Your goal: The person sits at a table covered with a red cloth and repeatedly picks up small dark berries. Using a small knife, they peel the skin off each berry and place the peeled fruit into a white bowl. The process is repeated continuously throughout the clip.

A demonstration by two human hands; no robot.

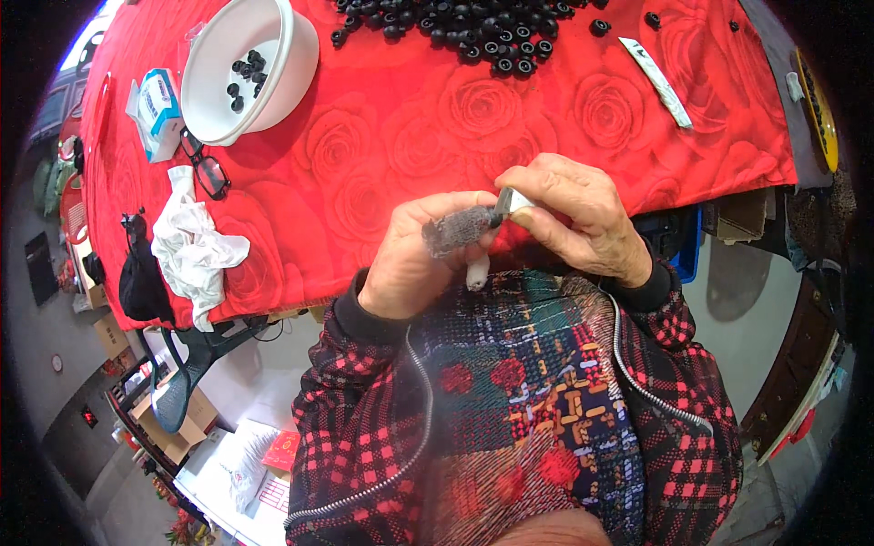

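Observation:
My left hand (410, 259) pinches a small piece wrapped in a grey fuzzy sleeve (455, 231); a white fingertip cover shows below it. My right hand (578, 218) grips a small flat silvery tool (510, 202), its end pressed against the grey piece. Both hands hover over the near edge of a table covered in a red rose-print cloth (473, 118). A heap of small black round parts (473, 25) lies at the table's far side.
A white bowl (282, 73) with several black parts stands at the far left. Beside it lie a blue-and-white box (159, 105), black glasses (208, 168) and a white cloth (193, 250). A white strip (655, 80) lies at the right. A chair and boxes stand below left.

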